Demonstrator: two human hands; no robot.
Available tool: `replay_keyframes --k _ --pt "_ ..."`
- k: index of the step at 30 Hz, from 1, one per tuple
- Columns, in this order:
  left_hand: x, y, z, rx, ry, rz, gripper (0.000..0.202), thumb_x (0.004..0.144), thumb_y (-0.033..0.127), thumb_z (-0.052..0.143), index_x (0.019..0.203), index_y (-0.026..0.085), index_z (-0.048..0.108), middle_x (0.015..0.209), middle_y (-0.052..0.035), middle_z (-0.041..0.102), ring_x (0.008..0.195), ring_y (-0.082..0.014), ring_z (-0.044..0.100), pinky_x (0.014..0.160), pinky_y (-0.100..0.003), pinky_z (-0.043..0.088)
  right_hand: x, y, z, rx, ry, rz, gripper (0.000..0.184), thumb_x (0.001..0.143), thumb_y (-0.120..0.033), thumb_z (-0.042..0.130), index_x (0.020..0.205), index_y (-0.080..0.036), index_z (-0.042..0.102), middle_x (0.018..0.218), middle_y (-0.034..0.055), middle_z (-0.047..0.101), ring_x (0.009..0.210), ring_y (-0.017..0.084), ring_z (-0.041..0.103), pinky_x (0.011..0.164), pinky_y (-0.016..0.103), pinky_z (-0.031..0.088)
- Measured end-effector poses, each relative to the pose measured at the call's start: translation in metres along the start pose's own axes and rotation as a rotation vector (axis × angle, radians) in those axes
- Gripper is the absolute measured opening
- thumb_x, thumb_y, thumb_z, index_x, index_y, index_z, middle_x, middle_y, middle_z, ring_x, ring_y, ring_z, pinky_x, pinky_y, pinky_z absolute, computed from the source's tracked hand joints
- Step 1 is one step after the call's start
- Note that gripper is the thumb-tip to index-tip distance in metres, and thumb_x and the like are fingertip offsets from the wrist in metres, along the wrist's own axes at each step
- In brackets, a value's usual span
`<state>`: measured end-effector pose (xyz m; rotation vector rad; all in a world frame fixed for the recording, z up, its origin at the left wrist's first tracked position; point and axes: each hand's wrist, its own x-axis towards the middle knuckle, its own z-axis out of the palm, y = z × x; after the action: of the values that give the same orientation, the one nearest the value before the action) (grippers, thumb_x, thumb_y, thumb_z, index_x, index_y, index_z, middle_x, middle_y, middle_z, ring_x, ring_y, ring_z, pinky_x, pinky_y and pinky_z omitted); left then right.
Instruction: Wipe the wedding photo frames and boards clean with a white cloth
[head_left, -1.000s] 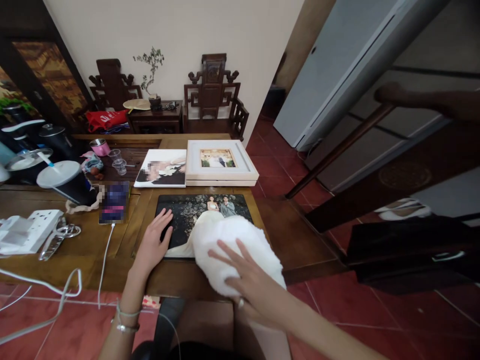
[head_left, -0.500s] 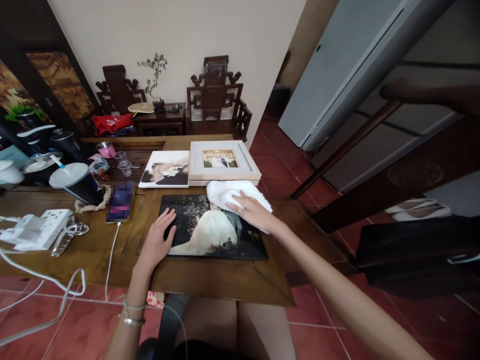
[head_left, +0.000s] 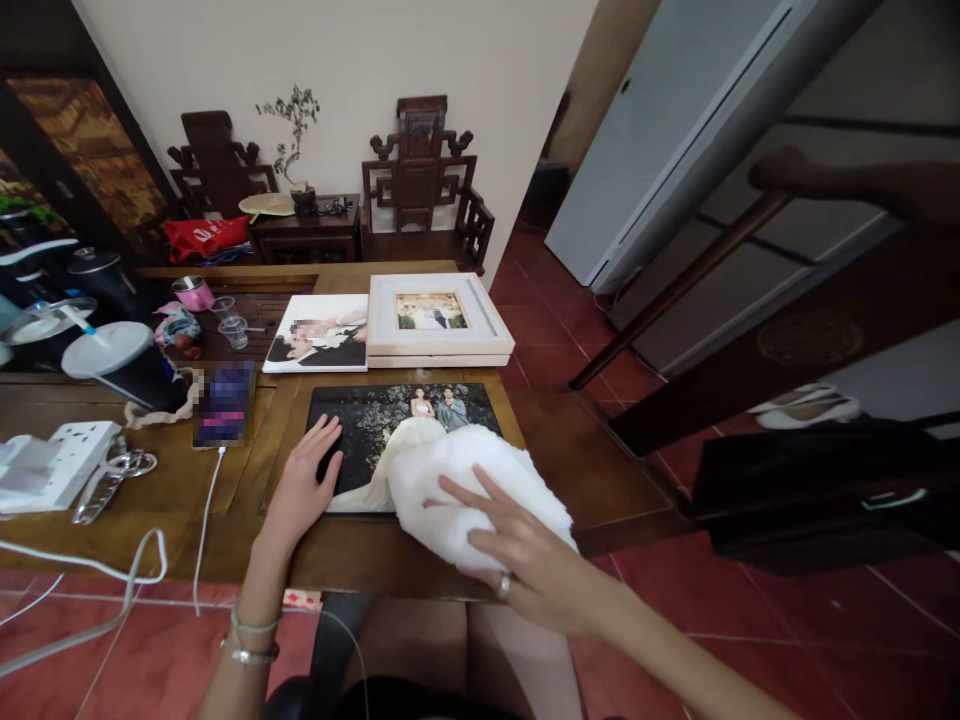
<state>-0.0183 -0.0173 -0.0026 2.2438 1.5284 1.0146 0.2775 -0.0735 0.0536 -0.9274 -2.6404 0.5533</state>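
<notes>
A dark wedding photo panel (head_left: pixel 360 425) lies flat on the wooden table, showing two figures and a long pale dress. My left hand (head_left: pixel 301 488) rests open along its left edge, fingers stretched out. With my right hand (head_left: pixel 529 565) I hold a fluffy white cloth (head_left: pixel 457 465), fingers spread over its top and the thumb side tucked beneath. The cloth covers the panel's lower right part and hangs over the table's front edge.
Behind the panel lie a white-framed photo (head_left: pixel 487 325) and a smaller photo board (head_left: pixel 281 345). To the left are a charging phone (head_left: pixel 223 400), a lidded cup (head_left: pixel 124 365), a power strip (head_left: pixel 75 465) and cables. Wooden chairs (head_left: pixel 418 170) stand beyond.
My right hand has drawn the cloth from the panel's upper right down toward me, past its near edge. The figures' upper parts are now uncovered. My left hand stays at the left edge.
</notes>
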Motion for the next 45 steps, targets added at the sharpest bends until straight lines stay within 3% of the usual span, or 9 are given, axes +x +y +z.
replay_keyframes --k 6,12,18,22,26,30,35,41,45 --pt "0.000 -0.002 0.000 -0.006 -0.026 -0.022 0.039 0.093 0.027 0.046 0.129 0.019 0.055 0.137 -0.0098 0.055 0.136 -0.0242 0.040 0.111 -0.049 0.035 0.075 0.044 -0.017 0.034 0.062 0.128 0.024 0.094 -0.031 0.041 0.092 -0.023 0.063 0.129 0.0076 0.060 0.134 0.030 0.040 0.109 0.054 0.031" --pt "0.001 -0.001 -0.002 0.012 -0.038 -0.030 0.039 0.092 0.028 0.047 0.128 0.016 0.056 0.136 -0.0117 0.055 0.135 -0.0246 0.041 0.111 -0.049 0.035 0.126 0.053 0.004 -0.068 0.113 0.201 0.027 0.093 -0.025 0.041 0.107 -0.015 0.063 0.130 0.0173 0.057 0.137 0.034 0.032 0.109 0.066 0.016" --pt "0.001 0.001 -0.003 0.012 -0.041 -0.026 0.039 0.093 0.027 0.044 0.129 0.015 0.055 0.137 -0.0125 0.055 0.135 -0.0243 0.041 0.111 -0.049 0.035 0.074 -0.002 0.037 -0.036 0.030 0.044 0.028 0.077 -0.010 0.051 0.100 -0.020 0.065 0.147 0.0118 0.041 0.144 0.033 0.013 0.109 0.068 0.004" --pt "0.000 0.001 -0.002 0.012 -0.045 -0.019 0.038 0.093 0.026 0.044 0.129 0.017 0.056 0.137 -0.0117 0.054 0.136 -0.0237 0.040 0.112 -0.049 0.034 0.038 -0.033 0.031 0.045 -0.060 -0.047 0.023 0.080 -0.014 0.051 0.099 -0.020 0.063 0.143 0.0094 0.046 0.144 0.027 0.016 0.114 0.061 0.004" --pt "0.000 -0.001 0.000 0.000 -0.046 -0.023 0.039 0.093 0.026 0.044 0.130 0.019 0.054 0.139 -0.0105 0.053 0.137 -0.0239 0.039 0.112 -0.048 0.034 0.050 -0.015 0.010 0.081 -0.072 -0.018 0.021 0.091 -0.023 0.045 0.099 -0.020 0.064 0.121 0.0092 0.064 0.137 0.026 0.034 0.115 0.058 0.006" --pt "-0.001 -0.002 0.001 0.005 -0.041 -0.036 0.040 0.093 0.028 0.045 0.131 0.019 0.054 0.138 -0.0103 0.054 0.136 -0.0240 0.039 0.112 -0.049 0.034 0.096 0.028 -0.001 0.034 0.025 0.130 0.028 0.096 -0.029 0.037 0.106 -0.020 0.061 0.125 0.0090 0.062 0.128 0.028 0.047 0.113 0.062 0.005" --pt "-0.001 0.000 -0.001 -0.012 -0.021 -0.050 0.042 0.094 0.029 0.043 0.134 0.018 0.049 0.142 -0.0115 0.049 0.135 -0.0226 0.041 0.112 -0.047 0.034 0.137 0.044 0.008 -0.108 0.086 0.261 0.028 0.094 -0.027 0.041 0.110 -0.014 0.060 0.133 0.0194 0.054 0.139 0.035 0.026 0.107 0.070 0.006" --pt "-0.001 0.000 -0.002 -0.039 -0.025 -0.055 0.041 0.096 0.029 0.039 0.133 0.018 0.051 0.141 -0.0126 0.050 0.135 -0.0224 0.041 0.113 -0.048 0.032 0.095 0.003 0.039 -0.043 0.078 0.071 0.024 0.078 -0.014 0.053 0.097 -0.021 0.065 0.144 0.0119 0.045 0.143 0.034 0.016 0.108 0.070 0.001" --pt "-0.001 0.000 -0.001 -0.030 -0.032 -0.045 0.041 0.095 0.027 0.041 0.133 0.018 0.051 0.143 -0.0124 0.048 0.136 -0.0231 0.040 0.113 -0.048 0.033 0.045 -0.023 0.037 0.063 -0.032 -0.045 0.020 0.077 -0.013 0.054 0.093 -0.021 0.063 0.135 0.0102 0.054 0.142 0.026 0.022 0.114 0.061 0.001"
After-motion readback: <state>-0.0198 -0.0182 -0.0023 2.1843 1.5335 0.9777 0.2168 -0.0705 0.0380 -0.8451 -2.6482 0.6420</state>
